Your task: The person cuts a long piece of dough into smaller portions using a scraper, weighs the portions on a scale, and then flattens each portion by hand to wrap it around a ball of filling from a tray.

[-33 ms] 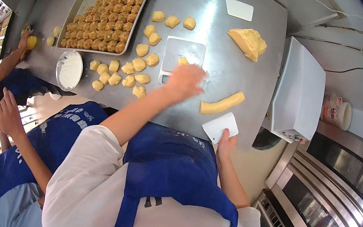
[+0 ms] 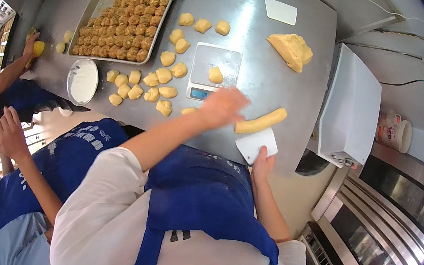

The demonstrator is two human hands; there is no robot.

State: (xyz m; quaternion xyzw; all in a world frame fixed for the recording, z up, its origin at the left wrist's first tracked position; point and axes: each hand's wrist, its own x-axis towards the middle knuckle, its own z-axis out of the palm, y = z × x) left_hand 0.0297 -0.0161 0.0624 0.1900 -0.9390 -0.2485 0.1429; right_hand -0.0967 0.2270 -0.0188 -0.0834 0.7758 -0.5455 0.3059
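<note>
My left hand (image 2: 223, 107) is blurred over the table, between the scale and the dough roll; its fingers look apart and nothing shows in them. A lump of dough (image 2: 215, 75) rests on the plate of a small white kitchen scale (image 2: 199, 66). At the left wrist another dough piece (image 2: 189, 111) is partly covered. My right hand (image 2: 263, 167) grips a white dough scraper (image 2: 256, 145) by the table's near edge. Just beyond the scraper lies a yellow dough roll (image 2: 261, 121), its left end close to my left fingers.
Several dough pieces (image 2: 163, 76) spread left of the scale. A metal tray (image 2: 150, 53) holds rows of brown balls, and a bowl of white powder (image 2: 82, 81) is near it. At the far right are a big dough lump (image 2: 289, 51) and a white scraper (image 2: 280, 12). People stand at left.
My left hand has moved from the scale toward the near right, beside the roll. The dough on the scale and the scale's display are now uncovered. The right hand keeps the scraper.
</note>
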